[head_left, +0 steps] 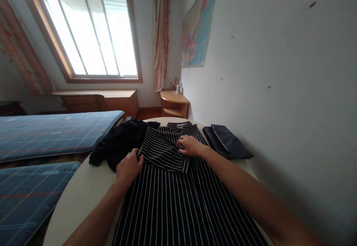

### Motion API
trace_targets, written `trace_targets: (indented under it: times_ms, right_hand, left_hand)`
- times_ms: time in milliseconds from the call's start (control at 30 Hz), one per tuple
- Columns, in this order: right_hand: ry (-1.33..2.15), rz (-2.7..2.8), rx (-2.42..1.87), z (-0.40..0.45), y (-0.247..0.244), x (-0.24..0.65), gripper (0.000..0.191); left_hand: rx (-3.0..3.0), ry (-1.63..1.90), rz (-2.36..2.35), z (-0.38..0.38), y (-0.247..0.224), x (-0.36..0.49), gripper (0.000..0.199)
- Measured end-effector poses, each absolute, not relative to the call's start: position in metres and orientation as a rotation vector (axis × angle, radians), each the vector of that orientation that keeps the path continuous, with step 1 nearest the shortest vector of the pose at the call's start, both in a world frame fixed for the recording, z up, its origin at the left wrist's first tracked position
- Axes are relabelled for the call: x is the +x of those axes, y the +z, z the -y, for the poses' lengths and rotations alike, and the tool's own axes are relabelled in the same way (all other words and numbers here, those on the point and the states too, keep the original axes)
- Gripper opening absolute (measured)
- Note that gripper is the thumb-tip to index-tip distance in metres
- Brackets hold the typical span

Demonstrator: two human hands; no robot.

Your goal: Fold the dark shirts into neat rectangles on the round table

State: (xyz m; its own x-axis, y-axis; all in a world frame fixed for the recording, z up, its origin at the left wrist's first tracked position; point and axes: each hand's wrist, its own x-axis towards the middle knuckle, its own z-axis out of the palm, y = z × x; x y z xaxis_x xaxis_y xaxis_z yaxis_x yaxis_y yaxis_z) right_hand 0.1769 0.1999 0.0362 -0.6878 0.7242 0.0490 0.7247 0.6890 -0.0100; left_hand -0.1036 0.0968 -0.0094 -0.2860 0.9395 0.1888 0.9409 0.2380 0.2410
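Observation:
A black shirt with white stripes (167,201) lies spread on a round, pale table (80,190), its collar at the far end. One striped sleeve (160,149) is folded across the upper part of the shirt. My left hand (129,166) is at the shirt's left edge, by the fold, its fingers curled and the thumb against the cloth. Near the front placket, below the collar, my right hand (191,146) has its bent fingers closed on the striped cloth. The fingertips of both hands are partly hidden.
A crumpled black garment (122,140) lies left of the shirt. Folded dark clothing (228,141) sits at the right, near the wall (279,71). Blue plaid mattresses (55,130) are beside the table. A corner shelf (174,97) stands behind.

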Motion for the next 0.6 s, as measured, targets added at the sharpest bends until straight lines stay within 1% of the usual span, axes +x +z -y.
trace_targets:
  times_ms: [100,267,433,600]
  right_hand:
    - [-0.025,2.872,-1.182,-0.194,0.029,0.163,0.030]
    - [-0.136,2.771,-1.431,-0.192,0.016,0.135,0.041]
    - [-0.051,2.653,-1.468,-0.210,0.006,0.109,0.050]
    - [0.079,2.553,-1.486,-0.244,-0.001,0.089,0.066]
  left_hand:
    - [-1.909,-0.436,2.501,-0.095,-0.008,-0.103,0.033]
    - [-2.001,-0.509,2.483,-0.096,-0.013,-0.106,0.026]
    - [-2.033,-0.504,2.492,-0.095,-0.013,-0.104,0.031]
    - [-2.083,-0.471,2.480,-0.090,-0.008,-0.100,0.037]
